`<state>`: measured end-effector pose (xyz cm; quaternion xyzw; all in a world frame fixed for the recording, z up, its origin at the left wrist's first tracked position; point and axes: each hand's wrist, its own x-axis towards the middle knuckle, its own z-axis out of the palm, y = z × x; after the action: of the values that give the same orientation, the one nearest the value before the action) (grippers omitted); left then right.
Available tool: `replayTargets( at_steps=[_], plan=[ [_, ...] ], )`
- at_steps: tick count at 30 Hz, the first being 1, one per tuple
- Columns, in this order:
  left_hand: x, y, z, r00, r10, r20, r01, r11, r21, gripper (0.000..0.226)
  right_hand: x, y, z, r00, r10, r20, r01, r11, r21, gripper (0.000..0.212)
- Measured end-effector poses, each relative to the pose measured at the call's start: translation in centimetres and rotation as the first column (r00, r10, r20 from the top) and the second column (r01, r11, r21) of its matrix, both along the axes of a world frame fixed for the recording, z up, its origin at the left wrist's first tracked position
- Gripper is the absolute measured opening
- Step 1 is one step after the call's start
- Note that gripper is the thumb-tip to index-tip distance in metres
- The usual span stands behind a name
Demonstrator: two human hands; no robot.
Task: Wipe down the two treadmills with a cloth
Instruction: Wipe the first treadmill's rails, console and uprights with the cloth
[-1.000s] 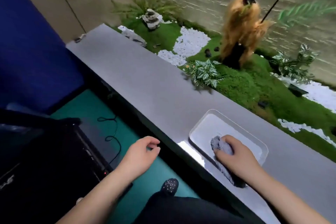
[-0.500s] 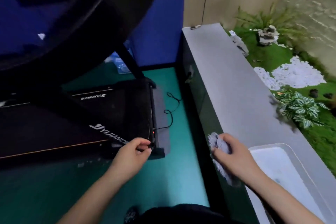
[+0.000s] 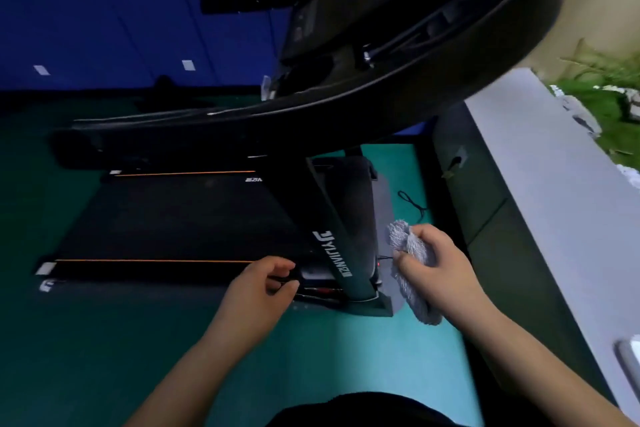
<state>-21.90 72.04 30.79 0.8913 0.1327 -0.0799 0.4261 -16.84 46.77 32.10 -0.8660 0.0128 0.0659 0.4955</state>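
Blue wall (image 3: 104, 10) at the back, green floor (image 3: 329, 350), thin black cord (image 3: 412, 201) on it beside the grey ledge (image 3: 540, 184), grass (image 3: 588, 94) past the ledge's far edge, pale tray (image 3: 628, 360) at its near end.

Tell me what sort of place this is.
Probably a small gym or fitness room: a treadmill with its console stands on a green floor, beside a grey ledge edging a mossy indoor garden.

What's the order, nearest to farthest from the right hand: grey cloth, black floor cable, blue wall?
1. Grey cloth, gripped in the right hand.
2. Black cable, on the floor just beyond.
3. Blue wall, far behind the treadmill.
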Motion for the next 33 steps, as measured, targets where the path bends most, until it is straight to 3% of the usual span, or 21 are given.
replayTargets(
  at_steps=[6, 12, 17, 20, 22, 26, 29, 33],
  plan=[
    [1.5, 7.0, 1.9, 0.994, 0.053, 0.093, -0.048, 0.997, -0.054, 0.023, 1.5, 7.6, 3.1, 0.998, -0.009, 0.062, 0.009, 1.000, 0.006, 0.028],
    [5.2, 9.4, 4.4, 0.960, 0.087, 0.266, -0.073, 0.995, -0.062, 0.025, 5.6, 11.1, 7.8, 0.937, 0.120, 0.329, -0.133, 0.991, 0.018, 0.045],
    [10.0, 10.9, 7.9, 0.888, 0.028, 0.459, -0.102, 0.985, 0.137, 0.030, 11.1, 13.3, 11.1, 0.789, 0.272, 0.550, -0.240, 0.962, -0.132, 0.051],
    [12.9, 12.9, 9.1, 0.848, -0.054, 0.527, -0.147, 0.932, 0.332, 0.042, 14.4, 14.0, 12.4, 0.662, 0.346, 0.665, -0.114, 0.923, -0.367, 0.047],
    [14.7, 14.5, 9.4, 0.849, -0.116, 0.516, -0.171, 0.863, 0.476, 0.054, 16.4, 14.4, 12.3, 0.636, 0.409, 0.655, -0.021, 0.857, -0.514, 0.040],
    [17.8, 17.3, 9.2, 0.917, -0.174, 0.359, -0.123, 0.733, 0.669, 0.077, 18.0, 15.3, 10.1, 0.723, 0.456, 0.519, 0.033, 0.728, -0.685, 0.037],
    [19.3, 19.1, 9.5, 0.954, -0.215, 0.208, -0.011, 0.670, 0.742, 0.081, 17.7, 16.5, 9.2, 0.720, 0.456, 0.524, 0.042, 0.724, -0.688, 0.046],
    [20.9, 20.3, 10.1, 0.957, -0.260, 0.133, 0.081, 0.674, 0.735, 0.080, 17.7, 21.4, 8.4, 0.684, 0.483, 0.546, 0.014, 0.740, -0.672, 0.039]
  ],
)
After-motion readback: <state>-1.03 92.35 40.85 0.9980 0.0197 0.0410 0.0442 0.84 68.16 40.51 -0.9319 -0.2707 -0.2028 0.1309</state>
